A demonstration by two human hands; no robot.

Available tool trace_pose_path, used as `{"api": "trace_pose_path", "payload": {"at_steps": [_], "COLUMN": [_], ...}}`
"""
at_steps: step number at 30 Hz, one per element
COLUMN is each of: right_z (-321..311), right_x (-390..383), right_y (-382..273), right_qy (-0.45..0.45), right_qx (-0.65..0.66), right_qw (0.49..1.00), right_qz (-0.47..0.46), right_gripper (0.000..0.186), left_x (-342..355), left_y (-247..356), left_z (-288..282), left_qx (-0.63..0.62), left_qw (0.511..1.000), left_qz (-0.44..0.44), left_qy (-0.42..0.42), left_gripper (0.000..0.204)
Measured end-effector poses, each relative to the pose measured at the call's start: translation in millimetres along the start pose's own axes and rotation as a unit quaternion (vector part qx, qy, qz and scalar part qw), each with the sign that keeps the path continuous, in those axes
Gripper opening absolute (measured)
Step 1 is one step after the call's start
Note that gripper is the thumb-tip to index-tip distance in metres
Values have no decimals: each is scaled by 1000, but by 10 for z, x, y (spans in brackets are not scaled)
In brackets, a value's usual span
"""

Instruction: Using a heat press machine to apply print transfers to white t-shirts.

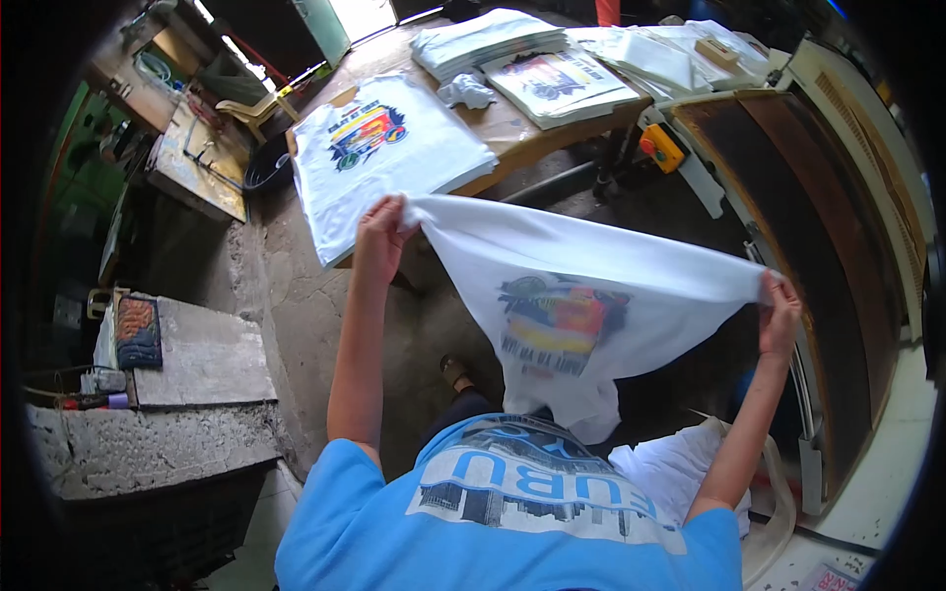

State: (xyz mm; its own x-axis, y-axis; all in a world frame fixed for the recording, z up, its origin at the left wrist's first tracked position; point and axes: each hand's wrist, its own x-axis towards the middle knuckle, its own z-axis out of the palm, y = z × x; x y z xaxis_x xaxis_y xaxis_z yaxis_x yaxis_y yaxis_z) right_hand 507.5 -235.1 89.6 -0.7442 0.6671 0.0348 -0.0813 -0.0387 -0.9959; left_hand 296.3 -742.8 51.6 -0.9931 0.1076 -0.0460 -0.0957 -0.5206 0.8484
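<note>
A white T-shirt (463, 251) with a colourful print hangs stretched between my two hands, its hem pulled taut and the print upside down. My left hand (382, 225) grips one corner, close to the near edge of the table. At the other corner, my right hand (780, 307) pinches the cloth beside the dark curved machine panel. The shirt's lower end droops in folds in front of my body. Beyond my left hand, a pile of printed white T-shirts (340, 197) lies on the table.
Farther back on the table (520, 153) are a folded white stack (483, 39), another printed pile (557, 84) and a crumpled cloth (465, 92). A machine with a dark panel (798, 246) and a yellow switch box (662, 148) stands right. White cloth (675, 458) lies low right; a concrete ledge (207, 345) is left.
</note>
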Motion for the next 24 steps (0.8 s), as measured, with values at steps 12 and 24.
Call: {"api": "trace_pose_path", "payload": {"at_steps": [12,24], "right_z": [1962,3239], "right_x": [186,572], "right_y": [-893,-1081], "right_qy": [-97,-138], "right_qx": [-51,9], "right_qw": [982,961], "right_qz": [-156,-239], "right_gripper": [33,21], "left_x": [-95,-160], "left_y": [1505,2568], "left_z": [-1112,-1912], "left_qx": [25,55], "left_qw": [989,951], "left_qz": [138,290], "left_qy": [45,95], "left_gripper": [16,25]}}
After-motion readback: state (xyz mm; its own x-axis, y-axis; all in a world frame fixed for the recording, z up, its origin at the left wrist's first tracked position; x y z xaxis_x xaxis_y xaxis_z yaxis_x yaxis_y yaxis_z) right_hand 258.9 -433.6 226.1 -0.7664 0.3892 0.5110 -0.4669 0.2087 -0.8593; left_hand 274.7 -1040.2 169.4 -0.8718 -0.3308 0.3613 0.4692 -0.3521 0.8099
